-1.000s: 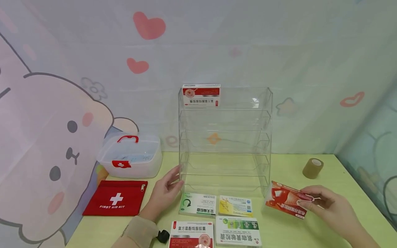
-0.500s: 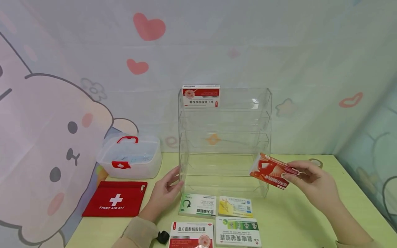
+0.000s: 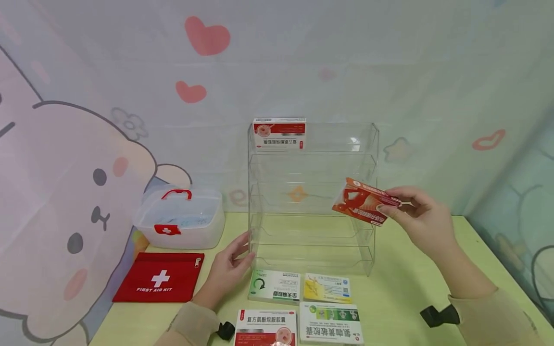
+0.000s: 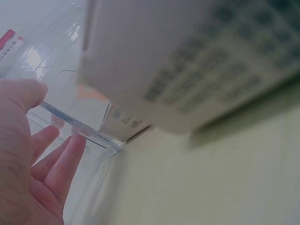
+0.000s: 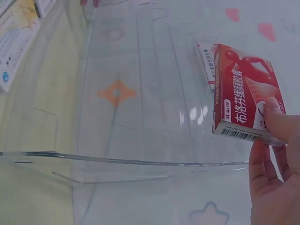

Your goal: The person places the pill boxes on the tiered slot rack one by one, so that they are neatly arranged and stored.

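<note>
My right hand (image 3: 426, 221) pinches a red medicine box (image 3: 365, 202) by its end, thumb on the printed face. The box is tilted, in front of the right side of a clear tiered acrylic rack (image 3: 311, 240). My left hand (image 3: 229, 271) grips the rack's lower left edge; in the left wrist view the thumb (image 4: 28, 93) lies on one side of the panel and fingers on the other. A red-and-white medicine box (image 3: 280, 133) stands at the left of the top tier. The right wrist view shows the held red box (image 5: 246, 93) close up.
Before the rack lie a green-and-white box (image 3: 274, 286), a yellow-and-white box (image 3: 327, 288), another red-and-white box (image 3: 266, 329) and a green-topped white box (image 3: 331, 324). To the left are a white first-aid case (image 3: 186, 221) and a red first-aid pouch (image 3: 159, 278).
My right hand has lifted the red medicine box up and leftward, from low at the right of the rack to in front of its middle tiers. The left hand stays on the rack.
</note>
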Demonstrator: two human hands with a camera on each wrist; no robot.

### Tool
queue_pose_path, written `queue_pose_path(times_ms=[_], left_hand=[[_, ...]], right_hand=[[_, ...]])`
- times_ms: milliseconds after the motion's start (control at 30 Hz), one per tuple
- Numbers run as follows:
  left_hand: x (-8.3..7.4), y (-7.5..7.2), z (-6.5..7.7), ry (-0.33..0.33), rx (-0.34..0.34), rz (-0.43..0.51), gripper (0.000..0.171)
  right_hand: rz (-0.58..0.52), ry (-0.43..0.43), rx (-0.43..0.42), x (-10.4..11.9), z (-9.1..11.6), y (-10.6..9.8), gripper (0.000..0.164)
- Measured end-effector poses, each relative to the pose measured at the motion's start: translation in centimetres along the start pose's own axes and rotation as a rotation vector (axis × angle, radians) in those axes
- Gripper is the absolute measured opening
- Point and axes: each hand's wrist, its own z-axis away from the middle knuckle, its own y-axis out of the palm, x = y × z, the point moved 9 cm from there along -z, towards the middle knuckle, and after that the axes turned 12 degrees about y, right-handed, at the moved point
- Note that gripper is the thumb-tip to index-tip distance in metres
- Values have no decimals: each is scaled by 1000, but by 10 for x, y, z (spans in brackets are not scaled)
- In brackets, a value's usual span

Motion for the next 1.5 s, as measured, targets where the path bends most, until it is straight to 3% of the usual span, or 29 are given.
queue_pose_path(times_ms=[133,500,867,1133,1500], left_hand=[[15,-2,0,14,-12,8,61],[16,-2,2,38,3,12,62],[18,-2,0,48,6,13,63],[18,-2,-2,46,3,20,62],[19,-1,-3,59,0,11,62]], right_hand=[[18,-6,1,19,-19,6,36],[67,-73,-87,58,-68,5,34],[140,15,-113,79,-106,2,37],[98,100,-142,91,-132,-2,38],[117,117,-146,92,-150,4,31]])
